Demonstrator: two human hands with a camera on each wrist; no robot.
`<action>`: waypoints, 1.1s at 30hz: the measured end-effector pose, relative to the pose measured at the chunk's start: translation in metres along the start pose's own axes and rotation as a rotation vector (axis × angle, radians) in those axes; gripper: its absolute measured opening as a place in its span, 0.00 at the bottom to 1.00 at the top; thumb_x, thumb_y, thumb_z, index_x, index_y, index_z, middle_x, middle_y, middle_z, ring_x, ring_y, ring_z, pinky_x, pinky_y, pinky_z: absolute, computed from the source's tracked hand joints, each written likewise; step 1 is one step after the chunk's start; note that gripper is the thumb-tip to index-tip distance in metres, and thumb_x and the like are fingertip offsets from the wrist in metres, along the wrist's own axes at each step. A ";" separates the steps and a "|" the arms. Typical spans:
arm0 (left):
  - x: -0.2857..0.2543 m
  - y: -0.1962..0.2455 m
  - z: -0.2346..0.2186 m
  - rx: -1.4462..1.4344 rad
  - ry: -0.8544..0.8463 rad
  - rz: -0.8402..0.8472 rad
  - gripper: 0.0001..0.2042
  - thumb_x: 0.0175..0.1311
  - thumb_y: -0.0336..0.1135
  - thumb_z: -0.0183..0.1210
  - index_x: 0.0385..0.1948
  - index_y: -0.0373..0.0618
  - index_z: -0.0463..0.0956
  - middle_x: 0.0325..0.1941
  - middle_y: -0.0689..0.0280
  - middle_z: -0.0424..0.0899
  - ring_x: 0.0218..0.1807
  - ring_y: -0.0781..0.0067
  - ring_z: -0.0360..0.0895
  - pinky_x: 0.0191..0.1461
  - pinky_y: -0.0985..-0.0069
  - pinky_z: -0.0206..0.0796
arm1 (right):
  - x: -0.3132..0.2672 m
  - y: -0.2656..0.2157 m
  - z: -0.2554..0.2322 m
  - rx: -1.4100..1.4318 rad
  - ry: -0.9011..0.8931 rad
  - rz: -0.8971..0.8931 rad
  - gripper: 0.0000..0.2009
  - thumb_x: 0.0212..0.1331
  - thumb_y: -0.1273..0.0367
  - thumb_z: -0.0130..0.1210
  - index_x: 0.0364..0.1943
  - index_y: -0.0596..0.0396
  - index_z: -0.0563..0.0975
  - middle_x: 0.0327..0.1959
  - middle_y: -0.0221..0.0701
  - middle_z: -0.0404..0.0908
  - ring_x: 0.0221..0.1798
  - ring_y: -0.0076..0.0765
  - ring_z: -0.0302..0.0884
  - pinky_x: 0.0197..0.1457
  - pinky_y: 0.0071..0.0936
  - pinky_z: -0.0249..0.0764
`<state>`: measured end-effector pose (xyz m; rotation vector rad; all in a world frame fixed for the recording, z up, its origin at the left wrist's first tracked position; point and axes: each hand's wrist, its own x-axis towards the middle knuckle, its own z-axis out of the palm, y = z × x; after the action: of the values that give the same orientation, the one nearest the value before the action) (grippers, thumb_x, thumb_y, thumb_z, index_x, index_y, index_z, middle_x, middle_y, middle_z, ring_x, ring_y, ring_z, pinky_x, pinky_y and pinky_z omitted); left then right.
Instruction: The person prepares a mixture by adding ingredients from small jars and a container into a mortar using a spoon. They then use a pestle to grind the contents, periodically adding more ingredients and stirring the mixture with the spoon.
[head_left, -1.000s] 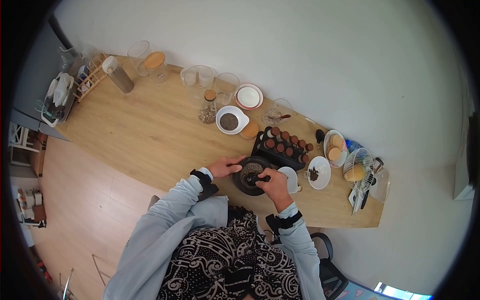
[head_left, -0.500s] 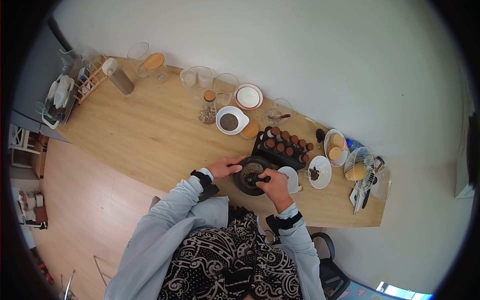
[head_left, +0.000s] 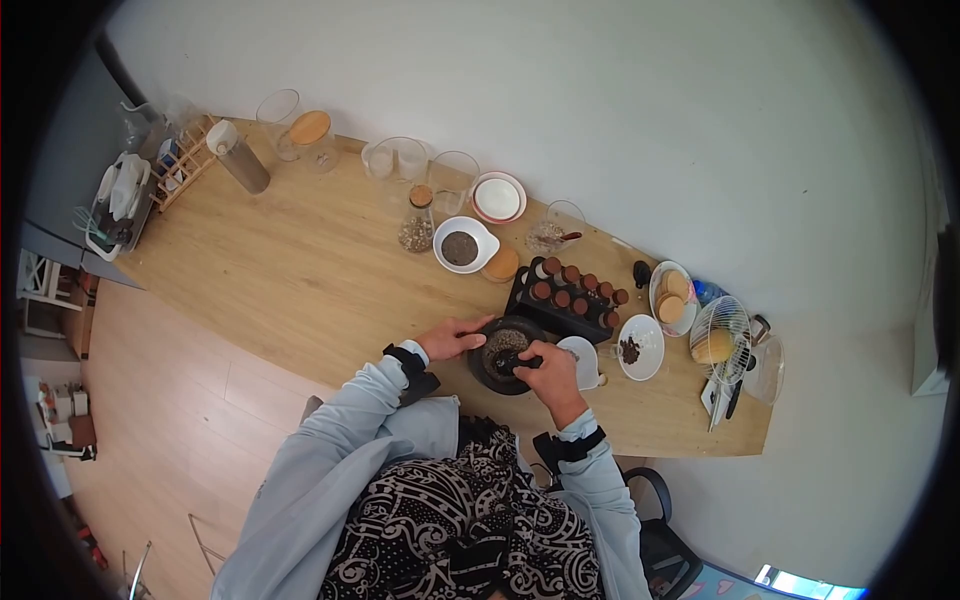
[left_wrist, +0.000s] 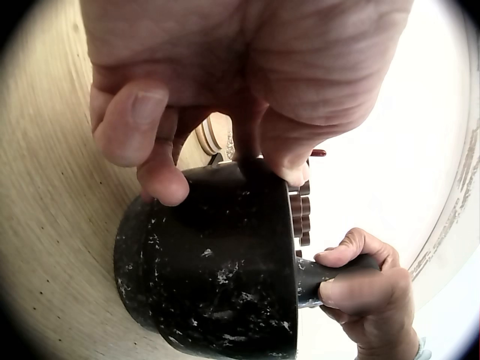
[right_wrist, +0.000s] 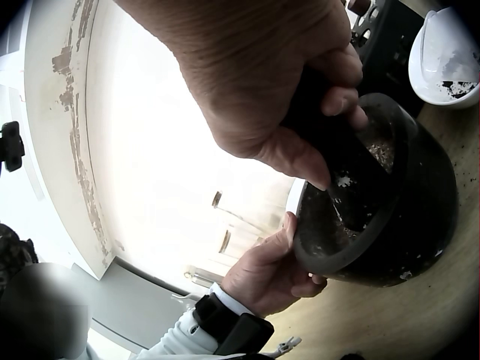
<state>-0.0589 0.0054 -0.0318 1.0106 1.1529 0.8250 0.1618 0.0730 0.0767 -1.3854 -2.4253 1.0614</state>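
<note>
A dark stone mortar (head_left: 488, 379) stands near the table's front edge, with coarse brownish bits inside, seen also in the right wrist view. My left hand (head_left: 449, 338) grips its rim, the thumb at the edge and the fingers along the outer wall (left_wrist: 217, 262). My right hand (head_left: 551, 376) is curled round the black pestle (right_wrist: 352, 176), whose lower end rests in the mortar among the bits. In the left wrist view the right hand (left_wrist: 367, 292) pinches the pestle's handle above the rim.
A black rack (head_left: 566, 318) of brown-capped jars stands just behind the mortar. White bowls (head_left: 647, 362) lie to the right; a bowl of dark powder (head_left: 487, 243), glass jars and a bottle (head_left: 240, 160) stand farther back. A wire basket (head_left: 722, 318) is at the far right.
The head view has shifted very slightly. Both hands keep their holds on mortar and pestle, with the right hand barely moved.
</note>
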 end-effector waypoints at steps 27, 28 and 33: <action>-0.004 0.003 0.000 0.037 0.005 -0.020 0.29 0.67 0.51 0.53 0.69 0.64 0.58 0.29 0.71 0.76 0.24 0.81 0.67 0.31 0.79 0.67 | 0.000 0.004 0.002 0.004 0.012 -0.039 0.13 0.34 0.68 0.68 0.28 0.52 0.80 0.30 0.40 0.80 0.32 0.48 0.78 0.37 0.39 0.73; -0.003 0.004 0.000 0.040 0.001 -0.007 0.29 0.67 0.50 0.53 0.69 0.64 0.58 0.29 0.71 0.76 0.24 0.81 0.67 0.31 0.79 0.67 | 0.001 0.003 0.001 0.000 0.005 -0.032 0.13 0.34 0.68 0.68 0.28 0.52 0.80 0.30 0.40 0.81 0.32 0.49 0.78 0.37 0.39 0.73; -0.001 0.000 0.002 0.007 0.008 -0.008 0.28 0.67 0.49 0.54 0.69 0.64 0.58 0.30 0.71 0.75 0.24 0.82 0.66 0.31 0.80 0.67 | -0.003 0.005 0.002 -0.034 0.040 -0.086 0.13 0.33 0.68 0.69 0.28 0.52 0.81 0.28 0.38 0.81 0.30 0.47 0.78 0.36 0.38 0.72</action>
<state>-0.0574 0.0045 -0.0311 1.0085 1.1663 0.8202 0.1658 0.0714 0.0728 -1.2865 -2.4610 0.9688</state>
